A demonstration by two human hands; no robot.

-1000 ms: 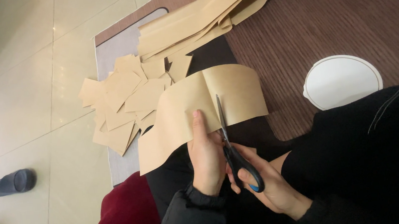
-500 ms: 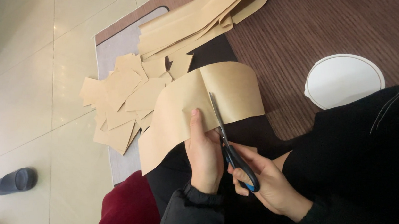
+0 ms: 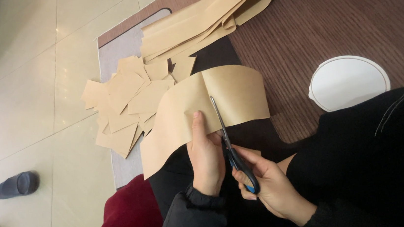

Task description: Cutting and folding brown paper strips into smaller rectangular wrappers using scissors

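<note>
My left hand [image 3: 206, 155] grips a wide strip of tan kraft paper [image 3: 182, 110], thumb on top near the cut line. My right hand [image 3: 268, 186] holds black scissors with blue-lined handles [image 3: 233, 152]. Their blades point away from me and sit inside the strip, partway across its width. The paper right of the blades [image 3: 239, 92] curves up over my dark trouser leg.
A heap of cut tan squares [image 3: 127, 103] lies on a grey mat to the left. A long folded band of the same paper [image 3: 207, 19] runs along the top. A round white lid [image 3: 347, 82] rests on the brown ribbed rug. Two dark slippers [image 3: 16, 184] stand on the tiles at left.
The scissor blades have moved further up into the paper strip, lengthening the cut. My left hand has stayed on the strip in nearly the same place.
</note>
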